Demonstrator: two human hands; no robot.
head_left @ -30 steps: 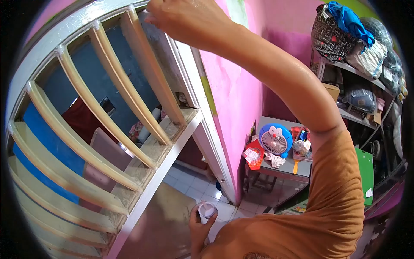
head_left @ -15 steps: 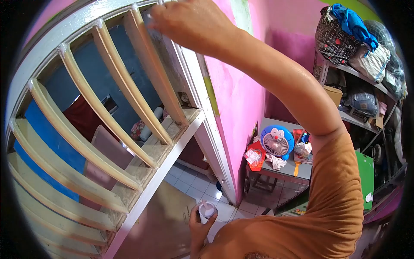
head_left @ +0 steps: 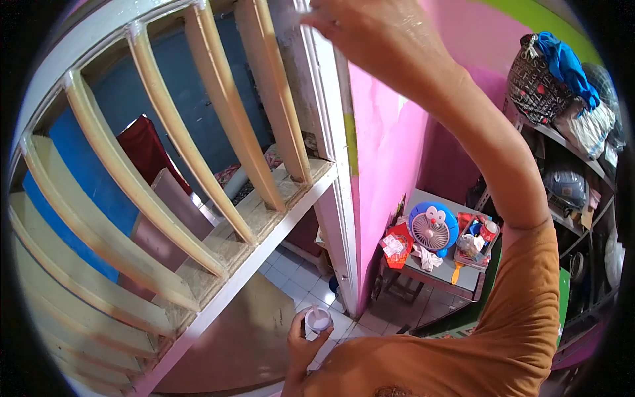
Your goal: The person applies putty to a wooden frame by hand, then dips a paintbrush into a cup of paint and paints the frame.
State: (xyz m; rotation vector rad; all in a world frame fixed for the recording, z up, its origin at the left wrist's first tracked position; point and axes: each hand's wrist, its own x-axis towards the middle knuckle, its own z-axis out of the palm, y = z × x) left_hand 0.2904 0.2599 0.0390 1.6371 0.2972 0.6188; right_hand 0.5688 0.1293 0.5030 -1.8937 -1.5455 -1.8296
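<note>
In my left hand [head_left: 301, 347], low in the view, is a small clear plastic cup [head_left: 319, 325]. A pale lilac liquid lies inside it, and a light stick-like thing leans in it. My right hand [head_left: 374, 30] is raised at the top, beside the white door frame [head_left: 324, 73]. Its fingers are drawn together, with something small and whitish at their tips that I cannot make out; the view's edge cuts off part of the hand. Left of it stand several curved, cream-coloured slats [head_left: 228, 109] above a white crossbar [head_left: 254, 266].
A pink wall [head_left: 380, 152] runs right of the frame. Beyond it, a grey table [head_left: 430, 269] bears a blue cartoon-faced fan [head_left: 433, 228] and a basket of small things [head_left: 477, 241]. Shelves with bags [head_left: 539, 83] stand at the far right. A brown door panel [head_left: 225, 337] is below the crossbar.
The view has shifted, so slats, fan and shelves sit farther right. My right hand has moved from the slats' top end to beside the door frame. My left hand keeps the cup.
</note>
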